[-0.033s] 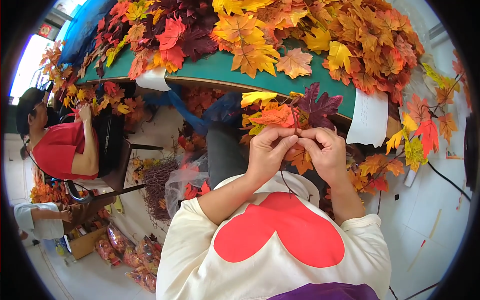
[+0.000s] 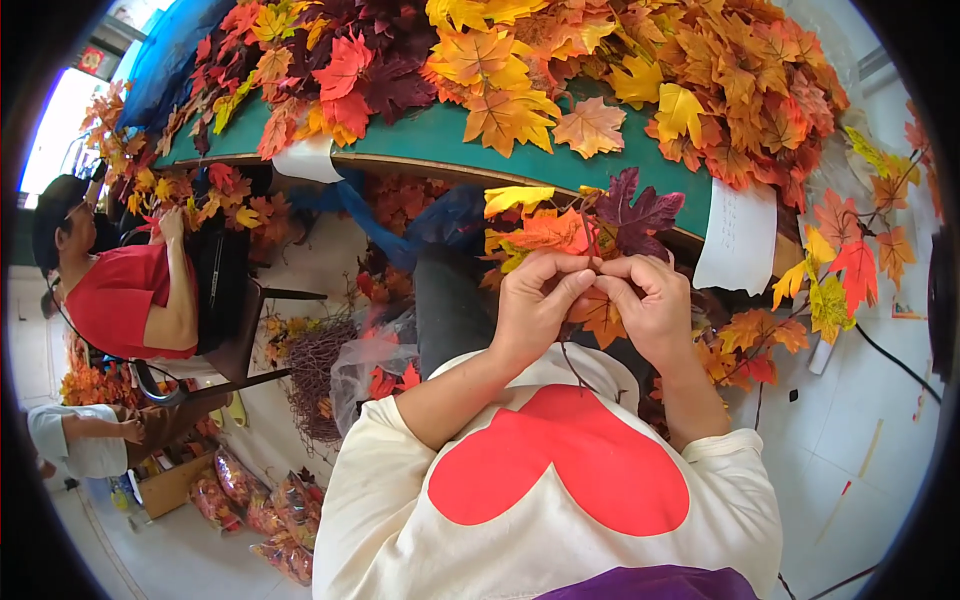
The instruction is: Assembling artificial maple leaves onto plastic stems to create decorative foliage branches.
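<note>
In front of my chest, my left hand (image 2: 538, 305) and my right hand (image 2: 652, 308) pinch the brown stem of an artificial maple leaf garland. Both sets of thumbs and fingertips meet at one spot on it; exactly what they grip there is hidden. Beyond the fingers spread a yellow leaf (image 2: 518, 199), an orange-red leaf (image 2: 556, 232) and a dark purple leaf (image 2: 640, 212). An orange leaf (image 2: 600, 318) hangs between my hands. The stem's lower end (image 2: 574, 370) drops toward my shirt.
A green-topped table (image 2: 395, 135) ahead bears heaps of artificial leaves (image 2: 745, 80). A paper sheet (image 2: 735, 238) hangs off its edge. Another garland (image 2: 835, 265) hangs at right. A person in red (image 2: 130, 295) sits at left, near bundled brown stems (image 2: 320, 370) and bagged leaves (image 2: 290, 505).
</note>
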### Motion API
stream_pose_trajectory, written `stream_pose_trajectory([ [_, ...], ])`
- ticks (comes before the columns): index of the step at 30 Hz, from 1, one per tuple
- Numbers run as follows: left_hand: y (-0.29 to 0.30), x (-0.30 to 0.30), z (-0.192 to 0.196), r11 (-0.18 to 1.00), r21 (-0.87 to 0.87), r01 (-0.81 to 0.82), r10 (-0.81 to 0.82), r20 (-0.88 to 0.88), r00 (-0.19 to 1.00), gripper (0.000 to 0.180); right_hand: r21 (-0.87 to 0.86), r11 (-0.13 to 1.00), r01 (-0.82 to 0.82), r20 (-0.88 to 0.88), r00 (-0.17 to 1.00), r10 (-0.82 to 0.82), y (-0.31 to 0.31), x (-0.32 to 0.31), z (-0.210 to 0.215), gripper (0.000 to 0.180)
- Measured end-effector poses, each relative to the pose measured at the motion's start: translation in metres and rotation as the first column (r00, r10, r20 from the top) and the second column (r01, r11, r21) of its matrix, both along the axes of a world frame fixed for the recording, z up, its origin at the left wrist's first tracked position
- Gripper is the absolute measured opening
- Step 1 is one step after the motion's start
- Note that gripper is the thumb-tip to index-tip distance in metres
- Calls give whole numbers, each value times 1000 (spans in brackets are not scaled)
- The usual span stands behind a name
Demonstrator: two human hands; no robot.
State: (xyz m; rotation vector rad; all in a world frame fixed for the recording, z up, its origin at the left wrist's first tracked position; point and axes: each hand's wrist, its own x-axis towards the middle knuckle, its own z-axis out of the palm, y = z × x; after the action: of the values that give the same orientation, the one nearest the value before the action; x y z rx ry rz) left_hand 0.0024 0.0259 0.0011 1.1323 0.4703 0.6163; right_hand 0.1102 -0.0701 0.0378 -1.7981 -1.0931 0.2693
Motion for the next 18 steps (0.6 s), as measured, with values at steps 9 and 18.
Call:
stream_pose_trajectory([
  [9,2,2,-2,999,32,-21,22,-29,999,11,-3,1000,8,-43,999,-8,3,-6,0,8],
  [18,-2,3,-11,947,310,-88,93,-2,996,10,-3,1000,25,44,999,-25,2,-5,-1,9],
])
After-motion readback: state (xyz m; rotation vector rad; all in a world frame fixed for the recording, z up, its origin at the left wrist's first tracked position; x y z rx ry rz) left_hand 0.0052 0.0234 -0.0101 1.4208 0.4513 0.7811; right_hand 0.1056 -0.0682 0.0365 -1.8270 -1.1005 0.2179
